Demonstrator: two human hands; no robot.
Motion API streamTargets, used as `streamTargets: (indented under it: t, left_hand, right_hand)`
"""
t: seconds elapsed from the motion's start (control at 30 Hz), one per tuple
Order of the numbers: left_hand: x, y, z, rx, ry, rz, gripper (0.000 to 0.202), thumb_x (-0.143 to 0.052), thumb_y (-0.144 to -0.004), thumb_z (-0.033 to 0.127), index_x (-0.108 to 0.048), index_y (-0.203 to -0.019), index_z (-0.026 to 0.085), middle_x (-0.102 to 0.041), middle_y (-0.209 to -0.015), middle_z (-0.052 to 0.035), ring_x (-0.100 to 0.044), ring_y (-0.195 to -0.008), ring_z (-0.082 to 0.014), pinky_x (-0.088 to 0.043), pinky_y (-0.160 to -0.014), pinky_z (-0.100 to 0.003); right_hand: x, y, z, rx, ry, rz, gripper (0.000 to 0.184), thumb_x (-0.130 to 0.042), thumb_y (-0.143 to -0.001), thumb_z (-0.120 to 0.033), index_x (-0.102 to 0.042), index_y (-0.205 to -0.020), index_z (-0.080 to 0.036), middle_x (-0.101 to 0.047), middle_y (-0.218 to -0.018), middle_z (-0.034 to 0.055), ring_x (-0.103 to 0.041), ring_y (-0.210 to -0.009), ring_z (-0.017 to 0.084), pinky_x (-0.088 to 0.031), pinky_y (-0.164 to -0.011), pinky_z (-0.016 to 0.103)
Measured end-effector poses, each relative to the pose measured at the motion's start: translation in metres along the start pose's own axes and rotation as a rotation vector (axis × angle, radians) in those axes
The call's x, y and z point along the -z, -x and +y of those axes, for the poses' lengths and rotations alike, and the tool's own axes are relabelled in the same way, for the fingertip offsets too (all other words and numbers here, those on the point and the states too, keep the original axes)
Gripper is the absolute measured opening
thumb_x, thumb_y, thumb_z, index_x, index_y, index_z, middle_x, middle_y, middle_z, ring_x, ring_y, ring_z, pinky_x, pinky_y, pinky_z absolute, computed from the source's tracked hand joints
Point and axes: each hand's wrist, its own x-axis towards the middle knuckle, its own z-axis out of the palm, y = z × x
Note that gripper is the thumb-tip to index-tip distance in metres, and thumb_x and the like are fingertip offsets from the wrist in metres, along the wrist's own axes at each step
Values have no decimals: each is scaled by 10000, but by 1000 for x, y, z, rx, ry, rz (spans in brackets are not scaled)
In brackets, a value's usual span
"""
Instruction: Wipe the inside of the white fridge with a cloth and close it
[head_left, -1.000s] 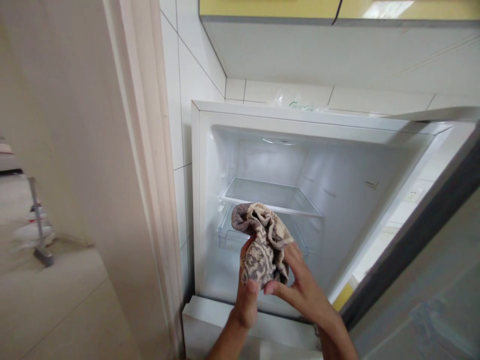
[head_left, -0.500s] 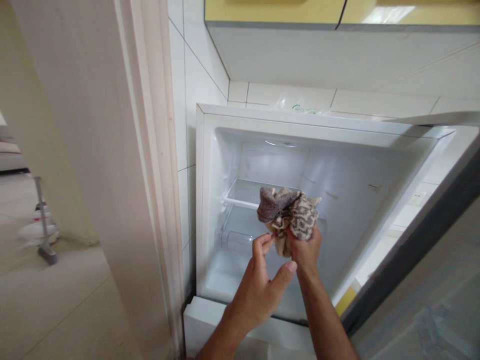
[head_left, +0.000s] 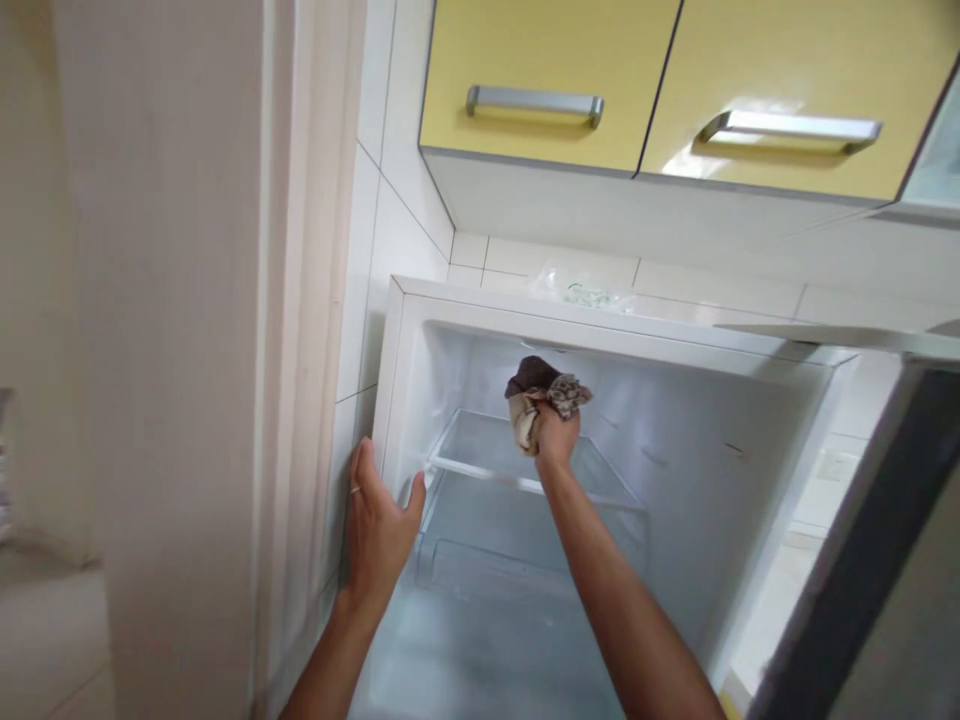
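Observation:
A crumpled cloth (head_left: 526, 405), brown and beige with a patterned part, is bunched in my right hand (head_left: 559, 437). That hand reaches into the open refrigerator (head_left: 495, 302), above its upper glass shelf (head_left: 484, 440) and near the back of the compartment. My left hand (head_left: 379, 535) is at the refrigerator's left front edge, its thumb spread from the fingers and nothing in its grasp. The fingers lie along the outer side by the tiled wall; whether they press on it I cannot tell.
The refrigerator door (head_left: 862, 540) stands open on the right. A clear drawer or bin front (head_left: 480, 565) shows below the shelf. A plastic bag (head_left: 581, 290) lies on top of the refrigerator. Yellow cabinets (head_left: 547, 50) hang above, and a door frame (head_left: 300, 350) stands at the left.
My right hand has carried the cloth deeper and higher into the refrigerator. My left hand has left the cloth for the left edge. The view has tilted up, showing more cabinet.

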Motion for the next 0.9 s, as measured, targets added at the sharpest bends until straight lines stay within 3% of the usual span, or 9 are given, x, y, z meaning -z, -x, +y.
streamTargets:
  t: [0.1,0.2,0.27,0.37,0.47,0.57,0.67,0.77,0.9]
  left_hand:
    - [-16,-11,-12,126,-107,-45,753,-663,-872,451,-410,-1472,74,-659,-1299,-265,-709,-1089,-410,-600,-842,-515]
    - [-25,-12,-25,128,-146,7,620,-670,-844,527,-567,-1283,102,-752,-1051,-194,-754,-900,-382,-596,-713,-447]
    - [-27,-10,-32,98,-110,49,558,-654,-849,573,-607,-1182,128,-765,-956,-159,-762,-832,-351,-580,-658,-390]
    - [-29,-6,-37,92,-55,87,539,-643,-860,609,-618,-1154,158,-771,-921,-128,-766,-791,-312,-562,-624,-338]
    - [-28,-4,-36,94,-38,102,529,-666,-853,607,-627,-1151,172,-771,-926,-114,-766,-788,-292,-562,-628,-322]
    - [-27,-4,-35,78,-39,112,510,-700,-843,581,-633,-1142,174,-770,-918,-108,-765,-780,-287,-567,-628,-320]
    - [-27,-3,-36,68,-49,129,519,-714,-830,588,-637,-1134,173,-766,-899,-105,-759,-750,-283,-570,-614,-324]
    - [-27,-3,-36,66,-59,130,523,-700,-836,604,-640,-1125,172,-761,-881,-104,-756,-732,-281,-571,-597,-323]
    - [-26,-3,-36,28,-78,149,527,-666,-860,623,-637,-1114,162,-755,-865,-111,-755,-716,-283,-563,-577,-316]
  right_hand:
    - [-32,19,-7,16,-33,-94,585,-637,-707,-369,-602,-1258,-176,-703,-1146,76,-669,-1012,237,-524,-995,447]
    - [-65,44,-21,103,-25,-261,745,-643,-776,-376,-454,-1480,-223,-625,-1371,77,-602,-1229,236,-444,-1121,436]
    - [-88,57,-23,229,38,-331,789,-643,-809,-385,-385,-1539,-233,-576,-1438,92,-560,-1297,246,-425,-1144,432]
    - [-119,60,-9,424,158,-316,777,-615,-828,-346,-357,-1551,-224,-517,-1470,118,-510,-1350,256,-419,-1151,419]
    - [-140,41,18,418,317,-307,772,-550,-850,-298,-293,-1571,-198,-467,-1480,140,-501,-1352,255,-439,-1125,384]
    - [-154,11,43,381,539,-397,780,-512,-885,-267,-215,-1602,-192,-425,-1506,155,-496,-1336,264,-460,-1083,357]
    - [-161,-20,60,470,811,-480,749,-472,-931,-252,-183,-1619,-179,-396,-1527,174,-463,-1333,280,-464,-1044,343]
    - [-163,-47,72,554,1060,-528,671,-401,-974,-224,-224,-1621,-233,-424,-1499,175,-489,-1236,295,-476,-956,369]
    - [-158,-70,85,643,1176,-581,618,-317,-992,-172,-313,-1595,-308,-433,-1490,181,-480,-1158,307,-439,-913,418]
